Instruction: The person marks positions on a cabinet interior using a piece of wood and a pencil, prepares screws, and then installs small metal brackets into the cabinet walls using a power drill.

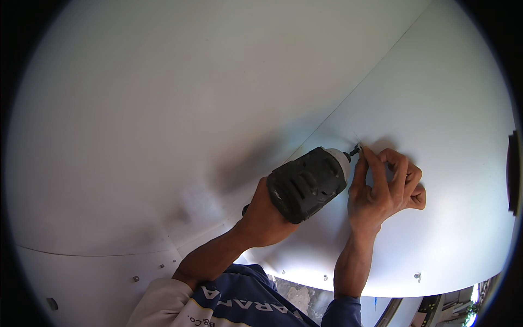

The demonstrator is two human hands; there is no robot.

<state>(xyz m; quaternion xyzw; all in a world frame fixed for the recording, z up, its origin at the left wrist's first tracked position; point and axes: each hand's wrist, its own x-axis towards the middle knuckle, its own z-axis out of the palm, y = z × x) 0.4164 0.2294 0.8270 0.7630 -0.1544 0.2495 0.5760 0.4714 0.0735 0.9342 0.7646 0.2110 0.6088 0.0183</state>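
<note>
My left hand [267, 220] is wrapped round the grip of a black cordless drill driver [308, 185] with a grey nose. Its dark bit [353, 151] points up and right toward a smooth white panel [436, 109]. At the bit's tip, thumb and forefinger of my right hand [384, 188] pinch together around a small piece of hardware. That piece sits against the panel, just right of a seam, and is too small and covered to tell its kind. The other fingers of my right hand are curled.
A thin seam [348, 97] runs diagonally across the white surface. Small fittings stick out low down, one metal bracket [418, 277] at right and a dark knob [136, 279] at left. A dark strip [513, 174] stands at the right edge. Patchy grey ground [302, 298] shows below.
</note>
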